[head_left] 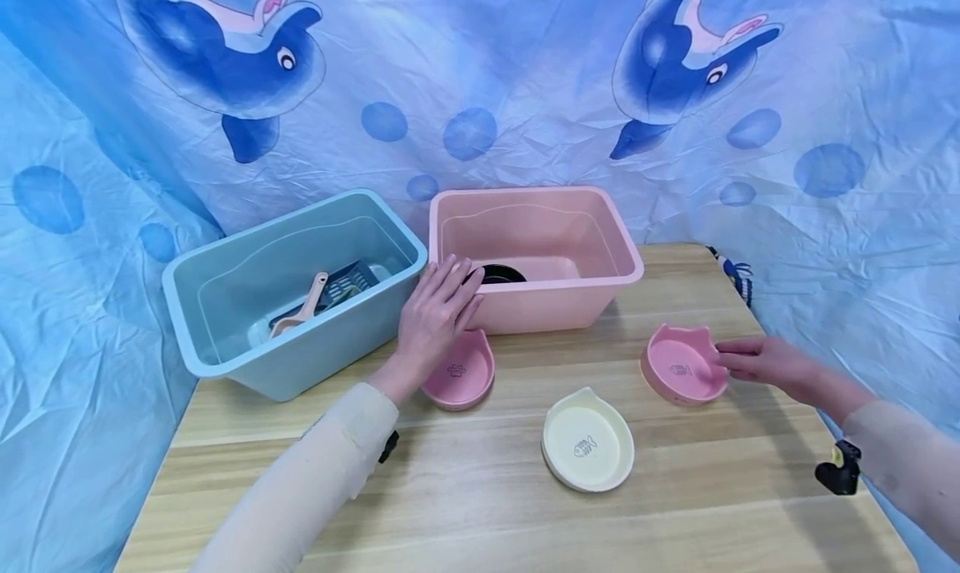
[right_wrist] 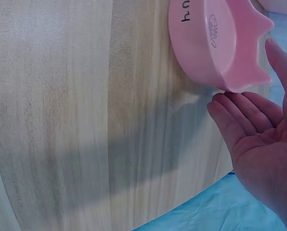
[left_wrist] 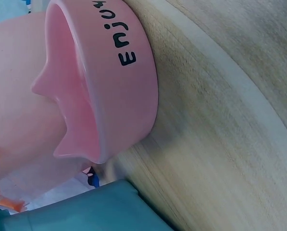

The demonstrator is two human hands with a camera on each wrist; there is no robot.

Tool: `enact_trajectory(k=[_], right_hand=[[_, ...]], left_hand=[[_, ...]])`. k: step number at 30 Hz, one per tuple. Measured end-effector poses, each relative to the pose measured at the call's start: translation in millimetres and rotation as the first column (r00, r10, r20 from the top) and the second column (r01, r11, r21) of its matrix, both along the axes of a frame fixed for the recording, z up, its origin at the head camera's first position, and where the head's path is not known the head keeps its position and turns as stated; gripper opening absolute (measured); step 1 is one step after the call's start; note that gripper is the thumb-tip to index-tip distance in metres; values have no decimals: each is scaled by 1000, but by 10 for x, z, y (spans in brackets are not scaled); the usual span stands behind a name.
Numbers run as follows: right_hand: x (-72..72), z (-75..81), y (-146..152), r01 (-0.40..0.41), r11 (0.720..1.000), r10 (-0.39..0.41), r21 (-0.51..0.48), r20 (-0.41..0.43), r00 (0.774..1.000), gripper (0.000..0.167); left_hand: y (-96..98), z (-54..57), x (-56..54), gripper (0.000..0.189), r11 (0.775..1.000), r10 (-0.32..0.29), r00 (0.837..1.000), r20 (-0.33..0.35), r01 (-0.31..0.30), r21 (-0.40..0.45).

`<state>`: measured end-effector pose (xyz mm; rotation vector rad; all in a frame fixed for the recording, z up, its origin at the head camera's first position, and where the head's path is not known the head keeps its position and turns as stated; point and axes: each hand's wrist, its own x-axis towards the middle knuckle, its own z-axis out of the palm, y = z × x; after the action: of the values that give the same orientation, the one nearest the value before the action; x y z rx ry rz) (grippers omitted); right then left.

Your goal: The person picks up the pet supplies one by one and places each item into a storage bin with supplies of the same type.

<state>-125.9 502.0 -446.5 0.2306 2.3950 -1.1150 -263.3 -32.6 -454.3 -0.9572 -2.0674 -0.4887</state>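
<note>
My left hand [head_left: 437, 308] reaches over the front left corner of the pink bin [head_left: 547, 311], fingers extended across its rim. A dark round-rimmed item [head_left: 502, 273] shows inside the bin just beside those fingertips; the rim hides its lower part. Under that hand stands a pink cat-eared bowl with a paw print [head_left: 457, 375]; lettering on its side [left_wrist: 119, 91] appears in the left wrist view. On the right, my right hand [head_left: 768, 363] has its fingertips at the edge of another pink cat-eared bowl [head_left: 678, 363], with a fish drawing inside. Its thumb and fingers [right_wrist: 251, 115] are spread, not curled round the bowl.
A cream cat-eared bowl [head_left: 587, 441] stands on the wooden table [head_left: 480, 506] between the pink bowls, nearer me. The blue bin [head_left: 337, 340] at left holds a beige-handled scoop [head_left: 303, 306] and a dark slotted scoop [head_left: 348, 281]. A blue dolphin-print cloth [head_left: 525, 73] hangs behind.
</note>
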Motion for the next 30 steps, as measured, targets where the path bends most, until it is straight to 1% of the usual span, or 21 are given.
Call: enact_trajectory(k=[2,6,8,14,17,21,25,30], right_hand=[[19,-43,0,9,1000,-9,-29,-10,1000,66],[47,-102,-3,41,995,-41,-89,0,999,65],[48,-118,-9,51,994,-51,-97,8,999,66],[-6,-134,-25,66,995,-65,-69,6,998,66],[-55,-124,-31,48,997,-48,-62,2,999,65],[-99,-98,-49,47,996,-47,-74,0,999,63],[-111,-91,-48,56,996,-57,-73,-10,998,61],[-103,-105,-35,55,998,-56,-26,-19,998,60]], left_hand=[[12,-5,6,44,1000,-1,1000,7,1,-9],[32,-15,9,43,1000,-3,1000,18,3,-17],[38,-18,8,43,1000,0,1000,17,0,-16],[24,-24,1,40,1000,8,1000,3,-8,6],[1,-19,1,39,1000,17,1000,-1,-17,13],[-17,0,6,41,1000,23,1000,6,-23,6],[-14,6,8,45,1000,19,1000,14,-19,-10],[-8,9,32,44,1000,13,1000,23,-12,-23]])
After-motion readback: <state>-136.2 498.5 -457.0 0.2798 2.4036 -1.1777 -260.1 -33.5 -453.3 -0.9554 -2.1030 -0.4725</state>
